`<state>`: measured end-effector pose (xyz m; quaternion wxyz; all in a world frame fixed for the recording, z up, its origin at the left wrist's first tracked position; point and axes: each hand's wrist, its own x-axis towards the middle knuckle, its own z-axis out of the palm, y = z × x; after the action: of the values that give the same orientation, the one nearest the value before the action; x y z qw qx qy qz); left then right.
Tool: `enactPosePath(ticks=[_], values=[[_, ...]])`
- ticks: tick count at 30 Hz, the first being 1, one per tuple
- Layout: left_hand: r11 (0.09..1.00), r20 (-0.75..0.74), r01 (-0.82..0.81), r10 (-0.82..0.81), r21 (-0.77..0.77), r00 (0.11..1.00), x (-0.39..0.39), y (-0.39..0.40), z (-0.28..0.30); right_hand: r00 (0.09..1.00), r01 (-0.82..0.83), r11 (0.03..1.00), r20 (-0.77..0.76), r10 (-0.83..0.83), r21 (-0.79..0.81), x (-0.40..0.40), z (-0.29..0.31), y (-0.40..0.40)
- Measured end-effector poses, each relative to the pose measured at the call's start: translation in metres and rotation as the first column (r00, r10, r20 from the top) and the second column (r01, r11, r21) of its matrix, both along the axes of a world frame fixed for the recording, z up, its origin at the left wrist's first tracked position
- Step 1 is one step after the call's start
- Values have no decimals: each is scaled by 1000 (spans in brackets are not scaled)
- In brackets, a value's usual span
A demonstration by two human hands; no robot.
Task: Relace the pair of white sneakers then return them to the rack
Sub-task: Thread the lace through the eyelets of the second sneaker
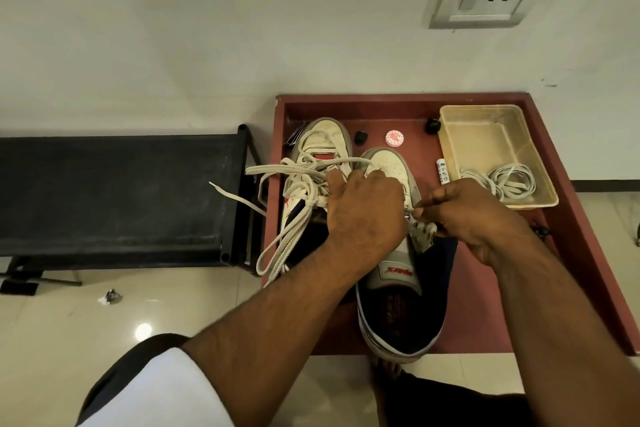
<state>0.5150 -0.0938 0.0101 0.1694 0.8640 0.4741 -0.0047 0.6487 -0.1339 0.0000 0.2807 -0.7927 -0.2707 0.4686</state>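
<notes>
Your left hand point(363, 208) grips the right sneaker point(394, 253); your right hand point(471, 218) pinches its lace point(410, 212). The left sneaker point(311, 184) lies beside it on the red desk point(571, 253), tub point(498, 156) right, black rack point(114, 194) left.

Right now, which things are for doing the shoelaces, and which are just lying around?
For the job: two white sneakers, loose lace, spare laces in the plastic tub, black rack.

Just lying about: round tin, small tube, crumpled scrap.
</notes>
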Motion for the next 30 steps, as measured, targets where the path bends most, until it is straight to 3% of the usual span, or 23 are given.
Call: enactPosePath(ticks=[6, 11, 15, 17, 19, 21, 22, 23, 24, 25, 26, 27, 28, 29, 30], values=[[1000, -32, 31, -31, 1, 999, 1, -1, -2, 999, -32, 999, -29, 32, 17, 5, -3, -2], [996, -62, 79, -76, 43, 995, 2, -2, -3, 987, 3, 1000, -163, 2, 30, 9, 0, -7], [996, -46, 54, -51, 68, 998, -1, 0, -9, 996, -78, 996, -47, 80, 42, 5, -7, -5], [996, -25, 43, -41, 78, 999, -3, 0, -11, 998, -20, 999, -53, 23, 40, 5, -10, -5], [998, -10, 32, -31, 58, 999, -3, 0, -11, 980, 162, 984, -125, -153, 68, 9, -9, -4], [998, -6, 26, -26, 64, 1000, -3, 0, -12, 853, 451, 881, -360, -378, 143, 17, -2, -3], [997, -5, 25, -25, 73, 1000, -3, 0, -12, 716, 603, 780, -542, -440, 164, 21, 1, -3], [997, 0, 22, -23, 80, 1000, -3, 0, -12, 575, 717, 677, -689, -441, 164, 25, 4, -3], [996, 1, 21, -21, 85, 1000, -3, 0, -12, 502, 767, 617, -762, -408, 175, 26, 8, -3], [996, -4, 22, -22, 86, 1000, -3, 0, -12, 545, 743, 631, -748, -378, 222, 25, 10, -4], [996, -14, 24, -23, 81, 1000, -3, 0, -11, 706, 625, 719, -612, -355, 303, 21, 14, -5], [997, -20, 24, -23, 77, 1000, -3, 0, -10, 903, 388, 846, -336, -269, 365, 17, 15, -7], [997, -25, 22, -20, 77, 999, -2, 1, -9, 996, 85, 940, -15, -85, 330, 13, 14, -9], [997, -29, 19, -16, 81, 999, -2, 1, -9, 974, -165, 963, 191, 124, 214, 9, 13, -10], [996, -31, 16, -14, 84, 999, -2, 1, -9, 932, -299, 949, 242, 268, 100, 5, 11, -11]])
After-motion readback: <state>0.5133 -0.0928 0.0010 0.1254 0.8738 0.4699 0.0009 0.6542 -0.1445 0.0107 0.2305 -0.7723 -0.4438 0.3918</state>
